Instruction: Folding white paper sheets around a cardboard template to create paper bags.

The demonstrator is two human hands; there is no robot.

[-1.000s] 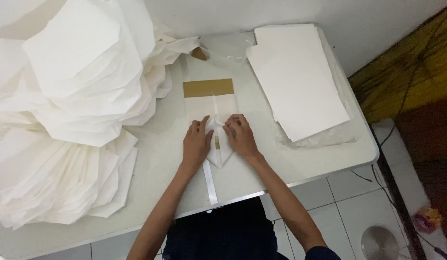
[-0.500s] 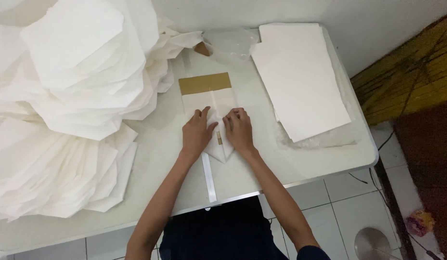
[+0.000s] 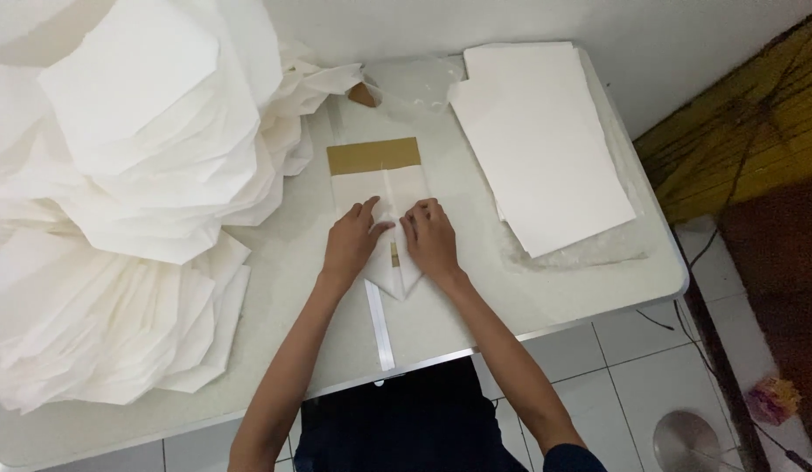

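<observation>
paper bag, white with a brown top band, lies flat under left hand and right hand, both pressing open-palmed.

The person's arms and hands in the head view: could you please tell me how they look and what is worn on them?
Both arms are slim and bare from the wrists to past the elbows. The left hand and right hand wear no gloves, and no rings, watch or bracelets show. A bit of dark blue sleeve appears on the right upper arm at the bottom edge. No sleeve shows on the left arm.
</observation>
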